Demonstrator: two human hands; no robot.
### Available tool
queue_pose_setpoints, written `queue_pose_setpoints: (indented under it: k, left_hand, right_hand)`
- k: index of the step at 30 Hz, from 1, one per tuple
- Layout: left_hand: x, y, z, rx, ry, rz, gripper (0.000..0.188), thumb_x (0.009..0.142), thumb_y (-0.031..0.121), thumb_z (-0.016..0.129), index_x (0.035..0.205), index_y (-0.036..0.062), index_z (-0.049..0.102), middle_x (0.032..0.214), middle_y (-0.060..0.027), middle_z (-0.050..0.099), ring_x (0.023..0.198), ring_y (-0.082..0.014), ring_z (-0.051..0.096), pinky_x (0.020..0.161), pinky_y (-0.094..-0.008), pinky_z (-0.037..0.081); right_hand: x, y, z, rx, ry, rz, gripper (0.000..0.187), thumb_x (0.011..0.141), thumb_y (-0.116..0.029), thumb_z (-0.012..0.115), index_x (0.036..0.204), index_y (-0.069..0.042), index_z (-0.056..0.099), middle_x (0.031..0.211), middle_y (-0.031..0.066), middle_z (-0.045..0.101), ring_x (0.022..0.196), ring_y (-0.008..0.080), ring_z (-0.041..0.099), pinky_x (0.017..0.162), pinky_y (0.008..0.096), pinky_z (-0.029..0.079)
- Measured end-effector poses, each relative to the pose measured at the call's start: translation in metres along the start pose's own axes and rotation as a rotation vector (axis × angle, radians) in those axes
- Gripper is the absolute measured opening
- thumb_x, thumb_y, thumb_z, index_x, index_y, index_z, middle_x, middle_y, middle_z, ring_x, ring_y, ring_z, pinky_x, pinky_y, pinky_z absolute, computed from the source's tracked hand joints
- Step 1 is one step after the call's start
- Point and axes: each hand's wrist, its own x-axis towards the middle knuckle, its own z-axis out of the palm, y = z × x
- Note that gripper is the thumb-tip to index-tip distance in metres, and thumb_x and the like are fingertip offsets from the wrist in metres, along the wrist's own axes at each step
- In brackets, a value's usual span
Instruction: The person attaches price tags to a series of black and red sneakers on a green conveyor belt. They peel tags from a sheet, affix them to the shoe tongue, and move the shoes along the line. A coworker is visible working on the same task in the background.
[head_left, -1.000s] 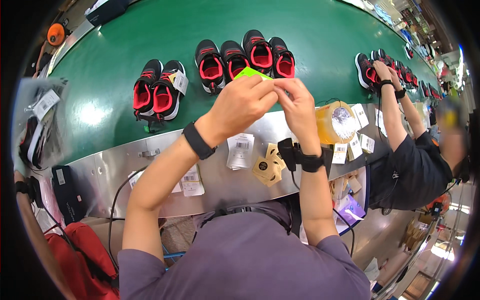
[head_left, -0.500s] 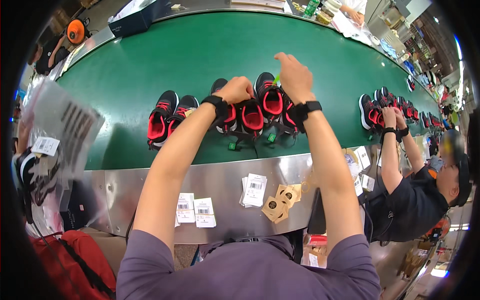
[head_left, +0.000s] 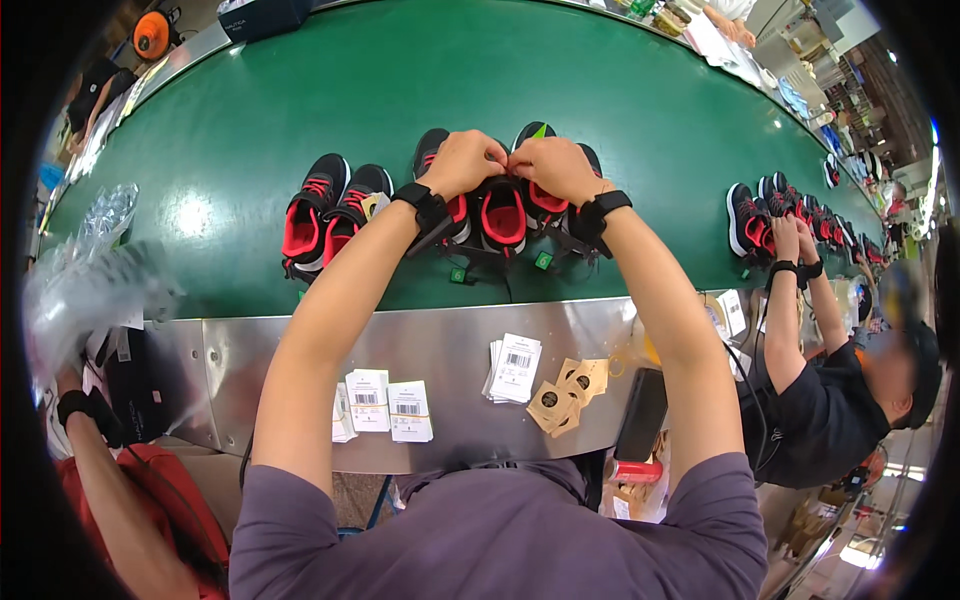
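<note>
My left hand [head_left: 466, 163] and my right hand [head_left: 556, 167] meet over a black sneaker [head_left: 503, 217] with a red lining. Fingers of both hands are pinched close together at its lace area; what they grip there is too small to make out. Just left, a matching sneaker [head_left: 430, 147] is partly covered by my left hand. Beyond my right hand another sneaker [head_left: 545, 199] shows its red lining, with a bright green strip [head_left: 541, 131] by it. Small green tags [head_left: 543, 260] lie at the shoes' heels. Farther left sits another pair of black-and-red sneakers [head_left: 318, 208].
The green belt [head_left: 380, 85] carries more sneakers [head_left: 745, 222], handled by a co-worker [head_left: 850, 400] at right. On the metal ledge [head_left: 270, 390] lie white label cards [head_left: 515, 367], brown paper tags [head_left: 568, 395] and a dark phone [head_left: 642, 415]. A person's arm [head_left: 120, 500] and blurred plastic [head_left: 95, 290] are at left.
My right hand has come down and left from above the far sneaker to meet my left hand. The co-worker's plastic bag at left has moved down and left.
</note>
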Motion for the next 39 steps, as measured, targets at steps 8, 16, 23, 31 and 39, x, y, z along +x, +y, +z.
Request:
queue_pose_setpoints:
  k: [8,16,23,31,39]
  left_hand:
    - [0.001,-0.002,-0.002,-0.102,-0.018,-0.086,0.014,0.073,0.009,0.067,0.084,-0.0001,0.069,0.077,-0.014,0.069,0.072,-0.0242,0.067,0.068,-0.0319,0.051]
    - [-0.009,-0.005,0.012,0.14,0.199,0.128,0.02,0.075,0.004,0.057,0.093,-0.0005,0.065,0.08,-0.0185,0.064,0.072,-0.0285,0.063,0.067,-0.041,0.049]
    - [-0.027,-0.009,-0.026,-1.323,0.001,-0.361,0.02,0.089,0.005,0.057,0.104,-0.0073,0.06,0.092,-0.0115,0.063,0.077,-0.016,0.064,0.074,-0.0277,0.056]
    - [-0.036,-0.001,-0.014,-1.107,0.112,-0.278,0.034,0.087,0.004,0.062,0.119,-0.0015,0.053,0.09,-0.009,0.064,0.079,-0.0151,0.065,0.072,-0.0247,0.055]
    - [-0.039,-0.01,-0.016,-1.093,0.103,-0.233,0.076,0.078,-0.003,0.067,0.143,0.0042,0.027,0.084,-0.008,0.062,0.072,-0.0133,0.059,0.066,-0.0246,0.05]
  right_hand:
    - [0.006,-0.007,0.01,0.095,-0.03,0.069,0.014,0.082,-0.019,0.059,0.088,-0.01,0.067,0.086,0.0107,0.062,0.082,0.0316,0.061,0.071,0.0441,0.048]
    - [0.014,-0.018,0.021,0.095,0.458,-0.025,0.013,0.082,-0.006,0.056,0.095,-0.001,0.056,0.092,0.0155,0.058,0.073,0.0295,0.064,0.065,0.0362,0.054]
    - [0.01,-0.036,0.001,1.756,0.237,0.515,0.022,0.089,-0.007,0.058,0.103,0.01,0.057,0.099,0.0162,0.063,0.091,0.0208,0.064,0.08,0.0283,0.053]
    - [0.012,-0.046,0.007,1.498,0.247,0.583,0.017,0.087,-0.003,0.061,0.102,0.004,0.06,0.099,0.012,0.064,0.093,0.0185,0.064,0.082,0.0279,0.054]
    - [0.016,-0.049,0.015,1.753,0.17,0.596,0.017,0.084,-0.002,0.064,0.1,0.002,0.059,0.098,0.0118,0.065,0.09,0.0189,0.065,0.08,0.027,0.055]
